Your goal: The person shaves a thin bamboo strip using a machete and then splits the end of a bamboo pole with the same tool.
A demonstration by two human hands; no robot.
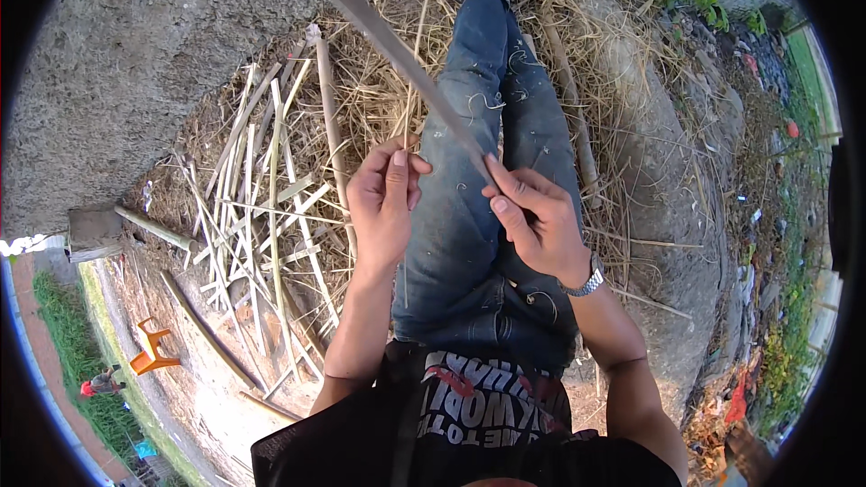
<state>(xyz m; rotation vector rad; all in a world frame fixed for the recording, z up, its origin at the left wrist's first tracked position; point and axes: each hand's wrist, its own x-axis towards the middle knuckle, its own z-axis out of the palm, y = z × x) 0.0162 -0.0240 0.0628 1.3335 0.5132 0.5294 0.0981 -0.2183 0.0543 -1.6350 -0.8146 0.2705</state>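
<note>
split bamboo strips (262, 216) on straw (379, 63), orange stool (152, 349), hammer (99, 227) at left

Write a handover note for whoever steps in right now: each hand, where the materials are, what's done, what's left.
Right hand: gripping the handle end of a long blade, which points up and away over the legs.
Left hand: pinching a thin bamboo strip at the blade's edge.
Materials: split bamboo strips piled on the ground to the left, amid dry shavings; a wooden-handled tool lies farther left.
Done: many strips already split.
Left: the strip in hand is not yet laid with the pile.
</note>
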